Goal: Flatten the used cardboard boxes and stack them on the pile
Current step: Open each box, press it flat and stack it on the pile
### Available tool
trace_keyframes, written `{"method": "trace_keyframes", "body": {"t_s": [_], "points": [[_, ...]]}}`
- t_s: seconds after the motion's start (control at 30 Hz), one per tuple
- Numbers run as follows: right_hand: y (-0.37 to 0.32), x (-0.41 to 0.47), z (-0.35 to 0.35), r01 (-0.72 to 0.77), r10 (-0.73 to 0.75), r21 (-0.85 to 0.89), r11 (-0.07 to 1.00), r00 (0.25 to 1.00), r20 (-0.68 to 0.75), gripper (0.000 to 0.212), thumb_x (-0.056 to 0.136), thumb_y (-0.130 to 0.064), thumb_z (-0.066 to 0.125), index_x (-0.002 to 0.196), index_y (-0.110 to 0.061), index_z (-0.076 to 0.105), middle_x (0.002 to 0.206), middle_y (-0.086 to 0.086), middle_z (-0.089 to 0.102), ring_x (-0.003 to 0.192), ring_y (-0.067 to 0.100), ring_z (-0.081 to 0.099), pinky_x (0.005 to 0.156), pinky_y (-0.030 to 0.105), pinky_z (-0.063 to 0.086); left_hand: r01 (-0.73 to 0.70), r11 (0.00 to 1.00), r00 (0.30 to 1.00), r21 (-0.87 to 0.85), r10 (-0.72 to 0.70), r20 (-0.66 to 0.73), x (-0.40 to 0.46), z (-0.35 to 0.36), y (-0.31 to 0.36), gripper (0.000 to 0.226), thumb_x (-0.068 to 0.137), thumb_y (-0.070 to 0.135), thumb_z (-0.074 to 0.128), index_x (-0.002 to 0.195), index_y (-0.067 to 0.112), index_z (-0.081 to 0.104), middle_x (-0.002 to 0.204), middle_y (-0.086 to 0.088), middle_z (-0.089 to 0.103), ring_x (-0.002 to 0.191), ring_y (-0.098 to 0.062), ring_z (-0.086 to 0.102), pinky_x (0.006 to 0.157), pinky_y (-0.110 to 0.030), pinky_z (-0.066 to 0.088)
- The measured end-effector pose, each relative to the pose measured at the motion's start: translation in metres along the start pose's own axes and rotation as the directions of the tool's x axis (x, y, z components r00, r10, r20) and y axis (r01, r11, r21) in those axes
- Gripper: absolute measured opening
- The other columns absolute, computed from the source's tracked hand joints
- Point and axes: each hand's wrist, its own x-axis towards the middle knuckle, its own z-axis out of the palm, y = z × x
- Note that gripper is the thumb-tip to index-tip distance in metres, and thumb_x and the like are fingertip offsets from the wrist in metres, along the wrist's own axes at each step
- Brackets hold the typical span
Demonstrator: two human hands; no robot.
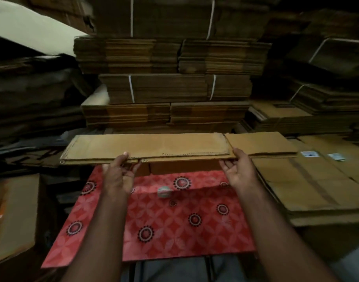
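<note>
Your left hand (pixel 119 173) has its thumb laid on top of the flattened cardboard box (pixel 150 147) and its fingers curled under the near edge, pinching it. Your right hand (pixel 238 169) takes the same edge further right, thumb on top and fingers cupped beneath, palm turned up. Between them you hold the flattened cardboard box level, lying crosswise in front of you, above the far edge of a red patterned cloth (pixel 174 226). A small round object (pixel 163 191) sits on the cloth below your hands; it may be a roll of tape, though the blur makes that unsure. To your right lies a low pile of flat boxes (pixel 309 184), close beside the held one. Behind stand tall strapped bundles of cardboard (pixel 170 88).
</note>
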Motion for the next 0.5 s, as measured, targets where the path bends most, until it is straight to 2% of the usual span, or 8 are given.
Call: {"method": "trace_keyframes", "body": {"t_s": [0.13,0.2,0.27,0.33,0.4,0.5], "points": [[-0.036,-0.021,-0.022,0.065,-0.065,0.000,0.998,0.998,-0.006,0.022,0.104,-0.015,0.054,0.126,-0.012,0.056,0.109,0.012,0.060,0.095,0.025,0.063,0.087,0.038,0.049,0.028,1.000,0.997,-0.012,-0.028,0.066,-0.018,0.025,-0.016,0.038,0.093,-0.008,0.057,0.119,0.013,0.039,0.065,-0.004,0.065,0.060,-0.012,0.069,0.059,-0.042,0.062],[-0.053,-0.026,-0.033,0.082,-0.082,0.003,0.997,0.996,-0.018,0.017,0.103,-0.015,0.056,0.120,-0.012,0.058,0.110,0.013,0.062,0.094,0.025,0.065,0.076,0.037,0.053,0.028,0.999,0.996,-0.016,-0.026,0.084,-0.026,0.039,-0.025,0.040,0.092,-0.011,0.056,0.119,0.013,0.039,0.072,-0.008,0.062,0.057,-0.012,0.068,0.057,-0.043,0.061],[-0.076,-0.030,-0.047,0.136,-0.135,0.020,0.991,0.990,-0.046,0.028,0.102,-0.015,0.059,0.129,-0.009,0.057,0.118,0.017,0.063,0.098,0.028,0.066,0.069,0.037,0.055,0.035,0.999,0.993,-0.005,-0.035,0.117,-0.041,0.059,-0.040,0.035,0.091,-0.012,0.058,0.110,0.012,0.041,0.079,-0.011,0.058,0.057,-0.012,0.067,0.057,-0.046,0.062],[-0.101,-0.030,-0.062,0.184,-0.182,0.028,0.983,0.981,-0.068,0.036,0.101,-0.017,0.060,0.136,-0.009,0.054,0.124,0.018,0.060,0.105,0.030,0.065,0.073,0.038,0.057,0.039,0.999,0.990,0.002,-0.039,0.136,-0.058,0.082,-0.061,0.031,0.091,-0.011,0.060,0.094,0.014,0.041,0.081,-0.012,0.056,0.059,-0.014,0.067,0.060,-0.054,0.062],[-0.125,-0.027,-0.076,0.201,-0.198,0.036,0.979,0.977,-0.080,0.035,0.102,-0.019,0.060,0.135,-0.010,0.053,0.124,0.019,0.060,0.110,0.031,0.064,0.086,0.041,0.059,0.050,0.999,0.991,-0.003,-0.049,0.126,-0.073,0.104,-0.083,0.034,0.092,-0.011,0.059,0.090,0.017,0.040,0.085,-0.014,0.056,0.071,-0.019,0.066,0.068,-0.061,0.058],[-0.163,-0.007,-0.105,0.204,-0.198,0.046,0.978,0.974,-0.109,0.034,0.102,-0.019,0.060,0.134,-0.010,0.054,0.131,0.020,0.058,0.118,0.033,0.062,0.100,0.045,0.055,0.080,0.997,0.988,0.023,-0.082,0.132,-0.085,0.136,-0.127,0.032,0.093,-0.010,0.058,0.090,0.017,0.041,0.087,-0.013,0.055,0.079,-0.022,0.061,0.066,-0.056,0.061]]}}
